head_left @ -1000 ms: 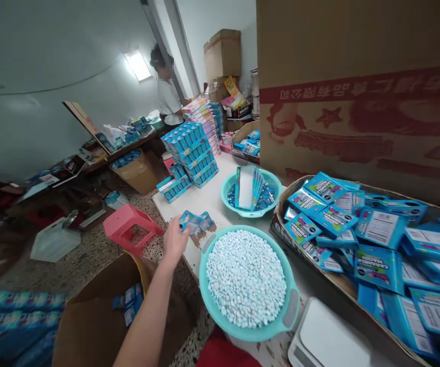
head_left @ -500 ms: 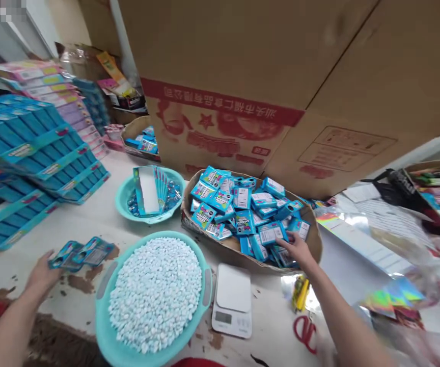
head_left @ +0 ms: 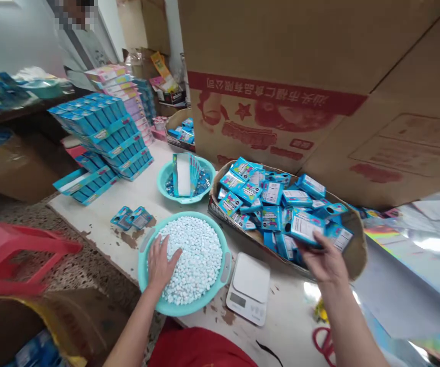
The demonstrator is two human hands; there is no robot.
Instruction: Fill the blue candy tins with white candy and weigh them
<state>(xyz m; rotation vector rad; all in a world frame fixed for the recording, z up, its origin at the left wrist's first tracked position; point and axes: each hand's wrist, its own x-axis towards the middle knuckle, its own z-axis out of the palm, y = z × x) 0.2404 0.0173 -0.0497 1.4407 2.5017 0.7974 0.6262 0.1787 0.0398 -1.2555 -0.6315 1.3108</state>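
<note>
My left hand [head_left: 161,262] lies flat, fingers spread, on the heap of small pale blue candies [head_left: 197,255] in a teal basin [head_left: 184,307]. My right hand [head_left: 323,260] grips a small blue box [head_left: 304,226], lifted just above a cardboard tray [head_left: 357,244] that holds several more blue boxes. A white kitchen scale [head_left: 249,287] stands between the basin and the tray. Two small blue packets [head_left: 131,217] lie on the white table left of the basin.
A smaller teal bowl [head_left: 166,186] holds upright flat cartons. Stacked blue display trays [head_left: 101,137] fill the table's left end. Big cardboard boxes [head_left: 300,86] wall the back. Red scissors [head_left: 324,344] lie at front right, a red stool [head_left: 17,255] on the floor left. A person stands far left.
My left hand let go of the blue packets and moved right onto the candies. My right hand lifted a box out of the tray. The view swung left.
</note>
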